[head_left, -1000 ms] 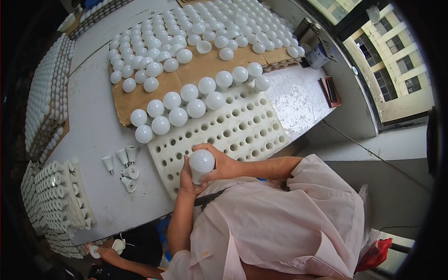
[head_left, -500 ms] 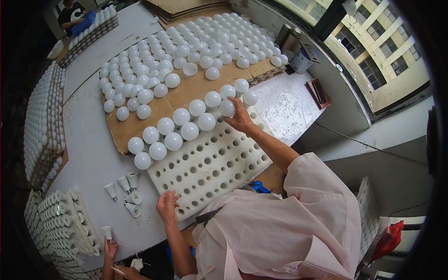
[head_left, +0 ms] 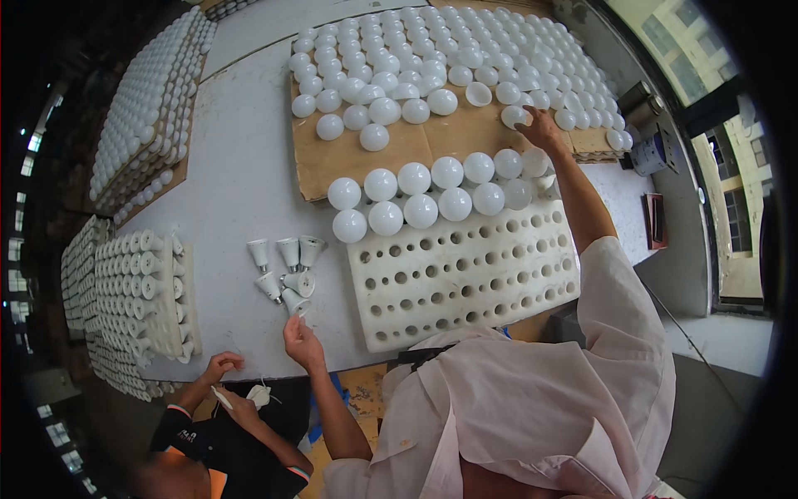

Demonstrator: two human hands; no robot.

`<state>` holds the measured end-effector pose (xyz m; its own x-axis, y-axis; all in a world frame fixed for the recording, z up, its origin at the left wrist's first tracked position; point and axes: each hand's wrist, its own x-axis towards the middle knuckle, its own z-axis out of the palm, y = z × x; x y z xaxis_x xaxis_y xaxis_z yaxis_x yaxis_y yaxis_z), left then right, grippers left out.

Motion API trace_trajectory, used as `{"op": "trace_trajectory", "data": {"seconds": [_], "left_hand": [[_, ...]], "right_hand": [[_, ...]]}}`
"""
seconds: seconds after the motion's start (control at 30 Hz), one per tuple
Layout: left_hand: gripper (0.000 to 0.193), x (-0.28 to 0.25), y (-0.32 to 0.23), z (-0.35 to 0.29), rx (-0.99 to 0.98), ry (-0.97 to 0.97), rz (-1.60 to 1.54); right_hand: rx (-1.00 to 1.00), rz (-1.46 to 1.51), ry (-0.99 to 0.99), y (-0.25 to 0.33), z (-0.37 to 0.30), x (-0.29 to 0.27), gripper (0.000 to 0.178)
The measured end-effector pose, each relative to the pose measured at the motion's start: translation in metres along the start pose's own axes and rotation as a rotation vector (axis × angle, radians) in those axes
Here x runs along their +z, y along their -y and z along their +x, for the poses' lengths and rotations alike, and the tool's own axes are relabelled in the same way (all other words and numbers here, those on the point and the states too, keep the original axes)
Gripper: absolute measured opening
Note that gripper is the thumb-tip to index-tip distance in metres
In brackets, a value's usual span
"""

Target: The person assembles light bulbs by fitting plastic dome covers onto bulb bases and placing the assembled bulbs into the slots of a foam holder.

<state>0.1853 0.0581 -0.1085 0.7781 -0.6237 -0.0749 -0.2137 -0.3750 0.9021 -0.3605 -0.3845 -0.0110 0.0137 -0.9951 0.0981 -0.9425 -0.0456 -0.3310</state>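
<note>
toward the right edge of the cardboard (head_left: 320, 166), the right hand (head_left: 542, 130) is grasping a likely light, fragile dome (head_left: 509, 117), best rim-held; left hand (head_left: 303, 343), grip unclear.

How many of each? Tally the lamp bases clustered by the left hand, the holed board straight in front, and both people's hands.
Lamp bases: 6
Holed board: 1
Wearer's left hand and right hand: 2
Co-worker's hands: 2
Total: 11
</note>
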Motion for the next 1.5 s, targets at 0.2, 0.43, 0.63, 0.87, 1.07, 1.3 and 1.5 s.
{"op": "trace_trajectory", "data": {"seconds": [0.2,0.43,0.63,0.87,1.07,1.3,1.5], "left_hand": [[0.042,-0.006,-0.004,0.024,0.013,-0.104,0.367],[0.050,-0.030,0.003,0.120,-0.060,-0.082,0.493],[0.073,0.012,-0.041,0.193,-0.069,-0.015,0.592],[0.058,0.056,0.001,0.256,-0.072,0.143,0.756],[0.055,0.033,-0.018,0.256,0.100,0.047,0.672],[0.060,0.055,-0.159,0.042,-0.227,0.788,-0.877],[0.046,0.104,-0.203,-0.086,-0.302,1.047,-0.937]], "right_hand": [[0.121,-0.161,0.218,0.029,0.036,0.027,0.075],[0.193,0.663,0.178,0.071,0.016,0.002,0.068],[0.117,1.554,0.226,0.067,-0.074,-0.015,0.059],[0.179,1.677,0.301,0.114,-0.182,-0.037,0.074],[0.043,1.776,0.461,0.146,-0.213,-0.034,0.079],[0.030,2.029,0.676,0.168,-0.239,-0.018,0.075],[0.105,2.071,0.746,0.195,-0.267,-0.012,0.071]]}}
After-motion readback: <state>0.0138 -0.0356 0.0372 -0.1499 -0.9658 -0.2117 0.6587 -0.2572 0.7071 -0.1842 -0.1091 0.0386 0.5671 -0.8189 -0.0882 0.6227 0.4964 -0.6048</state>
